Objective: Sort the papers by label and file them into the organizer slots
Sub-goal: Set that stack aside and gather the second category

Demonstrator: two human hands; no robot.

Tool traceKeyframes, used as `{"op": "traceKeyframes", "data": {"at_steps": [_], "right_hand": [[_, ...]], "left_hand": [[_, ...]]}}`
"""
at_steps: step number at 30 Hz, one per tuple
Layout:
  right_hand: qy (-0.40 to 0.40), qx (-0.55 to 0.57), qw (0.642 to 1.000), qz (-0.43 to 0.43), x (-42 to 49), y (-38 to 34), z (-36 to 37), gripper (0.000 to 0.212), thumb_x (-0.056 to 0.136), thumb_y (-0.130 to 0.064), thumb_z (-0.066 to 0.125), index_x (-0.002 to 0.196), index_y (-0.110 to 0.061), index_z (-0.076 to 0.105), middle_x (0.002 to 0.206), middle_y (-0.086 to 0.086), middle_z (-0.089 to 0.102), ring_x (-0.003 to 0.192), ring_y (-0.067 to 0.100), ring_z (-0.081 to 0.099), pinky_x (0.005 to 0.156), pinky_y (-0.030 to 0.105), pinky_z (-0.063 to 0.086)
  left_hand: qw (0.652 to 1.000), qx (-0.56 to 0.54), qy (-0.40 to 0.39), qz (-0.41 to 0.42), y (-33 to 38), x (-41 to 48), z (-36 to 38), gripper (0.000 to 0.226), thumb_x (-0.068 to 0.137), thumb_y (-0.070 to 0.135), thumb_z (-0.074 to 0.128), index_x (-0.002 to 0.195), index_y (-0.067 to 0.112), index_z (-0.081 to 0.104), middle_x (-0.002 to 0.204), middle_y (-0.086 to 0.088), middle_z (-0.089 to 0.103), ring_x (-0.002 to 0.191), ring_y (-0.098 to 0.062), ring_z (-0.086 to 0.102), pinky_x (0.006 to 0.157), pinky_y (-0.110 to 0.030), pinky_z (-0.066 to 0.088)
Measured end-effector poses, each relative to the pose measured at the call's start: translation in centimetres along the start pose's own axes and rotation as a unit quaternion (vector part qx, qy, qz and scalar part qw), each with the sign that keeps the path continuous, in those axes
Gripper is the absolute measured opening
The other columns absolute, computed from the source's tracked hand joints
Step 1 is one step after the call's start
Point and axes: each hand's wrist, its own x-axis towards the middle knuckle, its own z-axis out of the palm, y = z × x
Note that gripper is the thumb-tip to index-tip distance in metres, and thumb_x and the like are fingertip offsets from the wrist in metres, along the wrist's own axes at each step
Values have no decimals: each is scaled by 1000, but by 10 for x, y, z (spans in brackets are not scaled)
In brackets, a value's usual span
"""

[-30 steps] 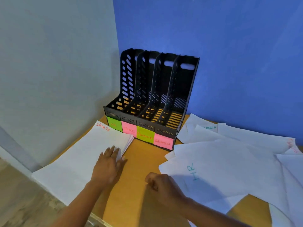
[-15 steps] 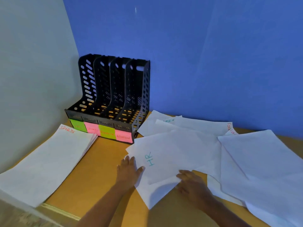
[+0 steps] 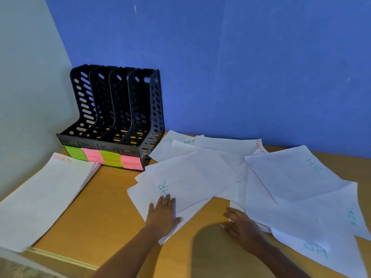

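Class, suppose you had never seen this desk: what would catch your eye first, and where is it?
The black perforated four-slot plastic organizer with green and pink sticky labels stands in the far left corner, slots empty. White sheets sprawl across the wooden desk's right side; the left hand presses one marked HR. A neat stack marked SPORTS lies left.

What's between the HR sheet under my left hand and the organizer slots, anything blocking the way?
Nothing visible. The left hand lies flat on the HR sheet, and bare table runs from it to the organizer. All four slots look empty. The SPORTS stack lies off to the left.
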Motion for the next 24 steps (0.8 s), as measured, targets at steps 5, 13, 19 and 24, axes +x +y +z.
{"op": "traceKeyframes", "data": {"at_steps": [5,13,19,24], "right_hand": [[10,15,1000,0,3,3,1,103,62,-87,4,134,-24,44,151,-5,33,132,12,41,106,24,34],[21,59,998,-16,4,-2,-8,66,83,-68,33,124,-20,54,132,-9,54,120,11,50,88,12,32],[64,306,948,65,15,-1,-14,14,91,-26,57,83,-18,64,73,-16,61,85,19,59,71,13,43],[70,627,746,215,28,10,-32,44,96,-41,40,94,-2,59,84,16,68,77,28,67,63,30,57]], "left_hand": [[995,83,48,36,2,1,-2,55,100,34,28,148,11,16,158,-7,14,145,-25,18,113,-37,30],[980,73,165,88,-1,14,-2,49,7,20,93,50,25,70,48,9,65,36,-4,60,26,-12,38],[947,6,274,171,6,12,-35,43,30,20,95,66,33,76,54,10,70,42,-7,64,43,-16,53],[884,-97,376,259,8,-1,-80,36,66,-7,73,85,23,75,89,5,76,95,-10,67,95,-42,46]]}}
